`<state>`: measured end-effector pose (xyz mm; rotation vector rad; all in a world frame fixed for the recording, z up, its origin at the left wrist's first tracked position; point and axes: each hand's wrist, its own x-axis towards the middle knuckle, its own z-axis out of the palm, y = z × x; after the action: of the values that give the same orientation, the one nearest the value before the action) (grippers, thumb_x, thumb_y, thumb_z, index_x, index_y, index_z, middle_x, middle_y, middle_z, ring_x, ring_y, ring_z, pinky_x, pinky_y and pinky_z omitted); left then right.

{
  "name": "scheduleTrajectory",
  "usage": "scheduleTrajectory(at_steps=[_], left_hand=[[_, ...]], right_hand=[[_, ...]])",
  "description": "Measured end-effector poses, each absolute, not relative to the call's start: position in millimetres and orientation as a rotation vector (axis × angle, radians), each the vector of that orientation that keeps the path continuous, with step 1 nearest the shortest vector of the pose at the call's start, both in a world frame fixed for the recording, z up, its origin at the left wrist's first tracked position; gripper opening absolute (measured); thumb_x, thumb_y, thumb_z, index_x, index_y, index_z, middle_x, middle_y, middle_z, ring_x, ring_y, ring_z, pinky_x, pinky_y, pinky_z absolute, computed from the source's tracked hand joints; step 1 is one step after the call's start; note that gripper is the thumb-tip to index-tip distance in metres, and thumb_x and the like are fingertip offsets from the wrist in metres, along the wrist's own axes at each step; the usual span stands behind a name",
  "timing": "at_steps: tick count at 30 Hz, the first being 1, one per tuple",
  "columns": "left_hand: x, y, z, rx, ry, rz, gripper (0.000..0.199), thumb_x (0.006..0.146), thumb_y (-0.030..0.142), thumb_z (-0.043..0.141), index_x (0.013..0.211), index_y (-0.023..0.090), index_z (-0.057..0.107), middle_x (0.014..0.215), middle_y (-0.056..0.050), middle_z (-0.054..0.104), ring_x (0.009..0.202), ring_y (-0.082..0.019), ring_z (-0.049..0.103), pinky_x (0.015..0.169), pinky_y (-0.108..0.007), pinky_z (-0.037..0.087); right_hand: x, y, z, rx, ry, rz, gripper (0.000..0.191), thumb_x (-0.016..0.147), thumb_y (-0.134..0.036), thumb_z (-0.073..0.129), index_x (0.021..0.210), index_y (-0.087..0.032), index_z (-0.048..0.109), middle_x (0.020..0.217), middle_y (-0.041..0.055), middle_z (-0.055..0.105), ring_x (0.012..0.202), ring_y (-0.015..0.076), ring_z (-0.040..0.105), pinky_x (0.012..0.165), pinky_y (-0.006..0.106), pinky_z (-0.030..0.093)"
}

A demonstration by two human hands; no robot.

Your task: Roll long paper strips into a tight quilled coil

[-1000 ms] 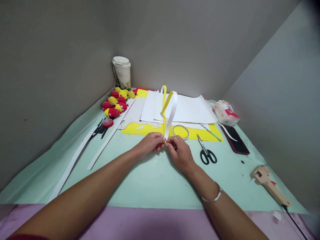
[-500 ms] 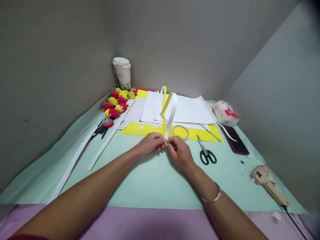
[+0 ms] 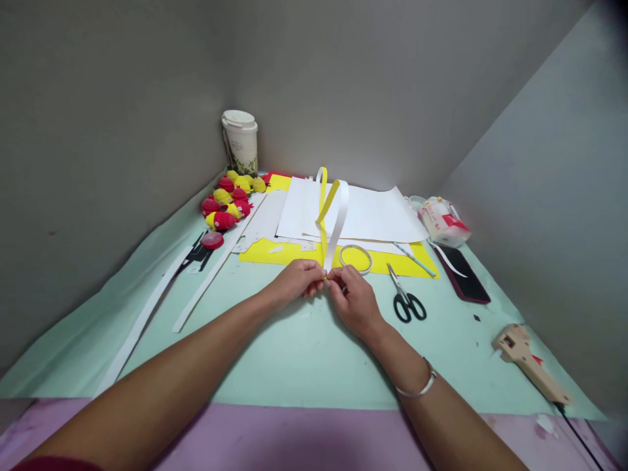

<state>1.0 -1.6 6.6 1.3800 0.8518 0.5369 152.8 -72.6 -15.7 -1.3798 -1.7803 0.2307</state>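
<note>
Fingertip to fingertip, my left hand (image 3: 299, 280) and my right hand (image 3: 354, 294) pinch the near end of a yellow and white paper strip (image 3: 340, 216). Both hands are closed on it, just over the green table cover (image 3: 294, 366). From my fingers the strip rises and curls over in loops, yellow on one face and white on the other. My fingertips hide most of the pinched end. Just beyond my right hand lies a roll of narrow tape (image 3: 371, 261). Scissors (image 3: 407, 297) with black handles rest to its right.
White sheets (image 3: 377, 212) lie over yellow paper (image 3: 265, 252) at the back. Red and yellow paper figures (image 3: 223, 221), a lidded cup (image 3: 242, 144) and long white strips (image 3: 206, 288) are left. A phone (image 3: 464, 275), tissue pack (image 3: 444, 219) and glue gun (image 3: 530, 363) are right.
Almost nothing differs. Both hands keep their pinch on the strip, and the whole view has shifted very slightly.
</note>
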Motion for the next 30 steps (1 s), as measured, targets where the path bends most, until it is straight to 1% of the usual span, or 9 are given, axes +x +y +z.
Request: scheduleTrajectory(at_steps=[12,20,30], left_hand=[[2.3,-2.4,6.5,1.343,0.859,0.550,0.015,0.074,0.027,0.056,0.066,0.014,0.055,0.059,-0.001,0.053,0.046,-0.008,0.042,0.046,-0.023,0.030],[1.4,-2.5,6.9,1.335,0.851,0.537,0.018,0.075,0.030,0.057,0.066,0.014,0.055,0.059,0.000,0.053,0.047,-0.007,0.042,0.046,-0.022,0.030],[-0.3,-1.7,3.5,1.304,0.824,0.542,0.019,0.074,0.032,0.060,0.067,0.014,0.055,0.060,0.000,0.054,0.047,-0.008,0.043,0.046,-0.022,0.029]], right_hand=[[152.3,-73.0,-13.3,-1.386,-1.794,0.244,0.010,0.088,-0.018,0.049,0.090,-0.022,0.058,0.085,0.0034,0.061,0.080,0.0176,0.056,0.072,0.030,0.045],[151.6,-73.7,-13.3,-1.390,-1.785,0.270,0.009,0.089,-0.018,0.048,0.088,-0.022,0.056,0.085,0.0026,0.060,0.079,0.0170,0.056,0.071,0.029,0.045],[151.1,-72.9,-17.4,-1.376,-1.780,0.265,0.010,0.088,-0.018,0.049,0.090,-0.022,0.057,0.086,0.0029,0.061,0.081,0.0172,0.057,0.073,0.029,0.046]])
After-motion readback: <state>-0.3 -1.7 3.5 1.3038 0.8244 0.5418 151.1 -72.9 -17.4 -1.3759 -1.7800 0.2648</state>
